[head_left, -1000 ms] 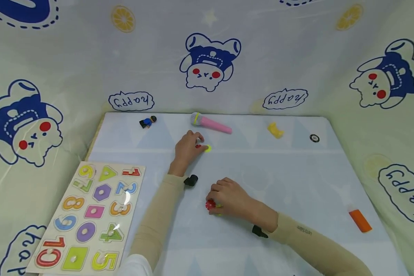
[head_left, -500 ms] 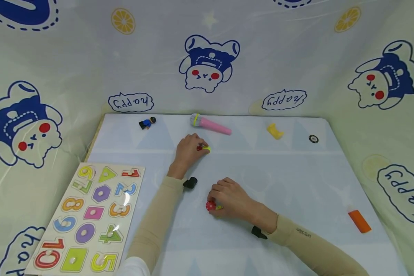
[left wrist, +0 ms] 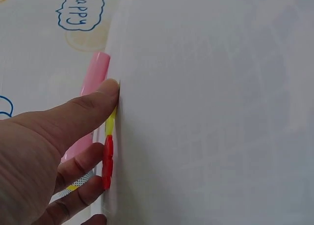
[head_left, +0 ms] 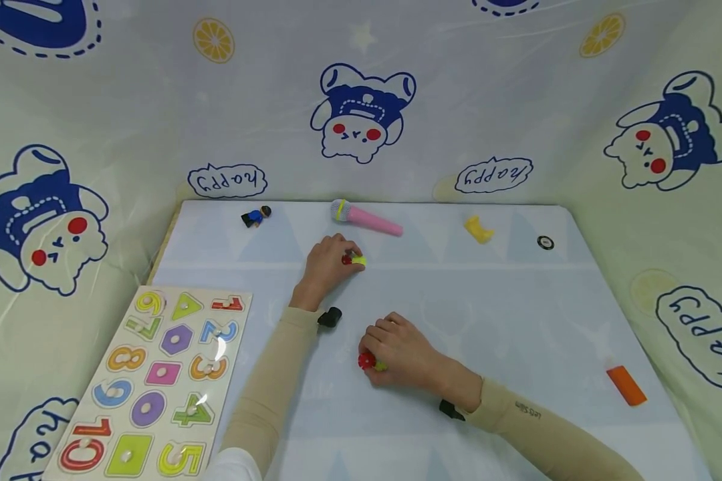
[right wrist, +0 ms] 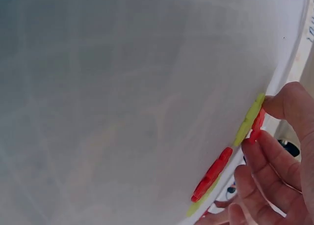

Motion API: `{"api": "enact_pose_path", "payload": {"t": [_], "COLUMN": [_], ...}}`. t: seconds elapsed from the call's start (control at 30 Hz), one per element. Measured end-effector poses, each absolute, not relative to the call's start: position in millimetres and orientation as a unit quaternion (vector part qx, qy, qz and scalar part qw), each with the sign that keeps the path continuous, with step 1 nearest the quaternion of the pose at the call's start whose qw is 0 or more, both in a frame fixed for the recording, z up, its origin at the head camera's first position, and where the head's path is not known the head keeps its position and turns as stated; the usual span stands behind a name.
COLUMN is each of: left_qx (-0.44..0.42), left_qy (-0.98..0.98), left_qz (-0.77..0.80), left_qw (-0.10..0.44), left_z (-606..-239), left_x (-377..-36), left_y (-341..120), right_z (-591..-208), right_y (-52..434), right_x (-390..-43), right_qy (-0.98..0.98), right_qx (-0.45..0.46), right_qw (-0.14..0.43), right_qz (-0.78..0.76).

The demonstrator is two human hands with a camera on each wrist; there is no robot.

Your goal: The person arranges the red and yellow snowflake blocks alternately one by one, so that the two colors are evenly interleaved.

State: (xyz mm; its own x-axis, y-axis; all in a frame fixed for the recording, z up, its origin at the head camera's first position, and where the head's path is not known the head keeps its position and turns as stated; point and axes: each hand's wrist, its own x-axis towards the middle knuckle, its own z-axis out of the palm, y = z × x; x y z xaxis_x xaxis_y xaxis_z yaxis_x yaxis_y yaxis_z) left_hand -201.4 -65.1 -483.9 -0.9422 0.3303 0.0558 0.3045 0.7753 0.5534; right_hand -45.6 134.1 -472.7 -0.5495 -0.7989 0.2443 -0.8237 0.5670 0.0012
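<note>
In the head view my left hand [head_left: 327, 267] lies near the far middle of the white table. It grips a red flat piece [left wrist: 108, 163] and a yellow flat piece [left wrist: 111, 122] edgewise, thumb on the yellow, fingers at the red. My right hand [head_left: 406, 354], nearer the person, pinches a yellow-green flat piece [right wrist: 249, 119] with a red notched piece [right wrist: 258, 124] against it. Another red piece [right wrist: 212, 175] and yellow-green piece [right wrist: 201, 200] lie farther along in the right wrist view; whether they are joined cannot be told.
A pink toy microphone [head_left: 373, 220] lies beyond my left hand. A minifigure [head_left: 256, 216], a yellow piece [head_left: 478, 230], a black round piece [head_left: 545, 242] and an orange block [head_left: 627, 385] are spread about. A number puzzle board [head_left: 176, 371] sits at left.
My left thumb and fingers have drawn together round the red and yellow pieces, which show more between them. My right hand stays in place, its fingers shifting slightly.
</note>
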Motion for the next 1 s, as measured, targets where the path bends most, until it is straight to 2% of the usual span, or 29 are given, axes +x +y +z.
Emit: {"api": "enact_pose_path", "payload": {"t": [0.1,0.27,0.47,0.67,0.9,1.0], "left_qx": [0.169,0.17,0.17,0.17,0.172,0.172], "left_qy": [0.942,0.942,0.942,0.943,0.941,0.942], "left_qz": [0.29,0.287,0.289,0.287,0.289,0.287], "left_qw": [0.024,0.025,0.021,0.021,0.022,0.021], "left_z": [-484,-486,-487,-486,-487,-488], "left_x": [-200,-199,-200,-201,-201,-201], "left_y": [-65,-65,-65,-65,-65,-66], "right_z": [-473,-466,-457,-453,-461,-461], "right_y": [134,135,136,136,138,140], "right_x": [-45,-46,-53,-56,-54,-55], "right_qy": [-0.878,-0.873,-0.86,-0.847,-0.83,-0.839], "right_qx": [0.466,0.478,0.504,0.53,0.553,0.537], "right_qw": [0.088,0.02,-0.022,-0.024,0.038,0.022], "right_qz": [0.071,0.093,0.073,0.031,0.063,0.092]}}
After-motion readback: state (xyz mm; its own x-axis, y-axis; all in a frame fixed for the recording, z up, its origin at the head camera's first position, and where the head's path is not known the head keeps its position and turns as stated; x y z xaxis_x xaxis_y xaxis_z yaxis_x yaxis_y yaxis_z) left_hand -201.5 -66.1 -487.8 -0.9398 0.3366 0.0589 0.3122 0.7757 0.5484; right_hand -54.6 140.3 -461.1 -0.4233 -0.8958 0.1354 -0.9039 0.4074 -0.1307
